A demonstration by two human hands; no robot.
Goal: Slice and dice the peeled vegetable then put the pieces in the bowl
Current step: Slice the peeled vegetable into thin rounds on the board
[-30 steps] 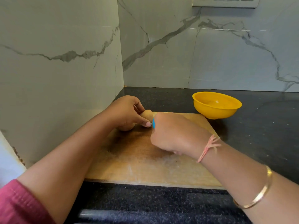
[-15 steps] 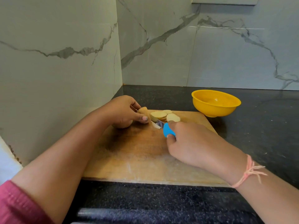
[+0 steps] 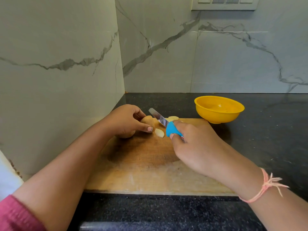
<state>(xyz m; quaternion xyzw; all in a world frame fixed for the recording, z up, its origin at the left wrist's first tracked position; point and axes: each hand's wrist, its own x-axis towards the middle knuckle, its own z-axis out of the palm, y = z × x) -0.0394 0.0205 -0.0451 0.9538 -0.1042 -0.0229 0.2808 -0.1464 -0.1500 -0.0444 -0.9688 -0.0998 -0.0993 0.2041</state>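
My left hand [image 3: 127,120] grips a peeled pale-brown potato [image 3: 148,122] at the far left of the wooden cutting board [image 3: 141,164]. My right hand [image 3: 196,144] holds a blue-handled knife [image 3: 172,130]; its blade [image 3: 157,116] is lifted and points away to the left, just right of the potato. One cut slice [image 3: 159,132] lies flat on the board beside my left fingertips. More slices [image 3: 173,117] lie at the board's far edge behind the knife. The yellow bowl [image 3: 219,108] stands on the counter just past the board's far right corner.
The board lies on a dark speckled counter [image 3: 266,130] set in a corner of marble-patterned walls [image 3: 58,64]. A switch and socket plate [image 3: 225,3] is on the back wall, top right.
The knife blade has risen off the board and now points up and away. A fresh slice lies next to my left fingertips. My left hand still holds the potato in the same place.
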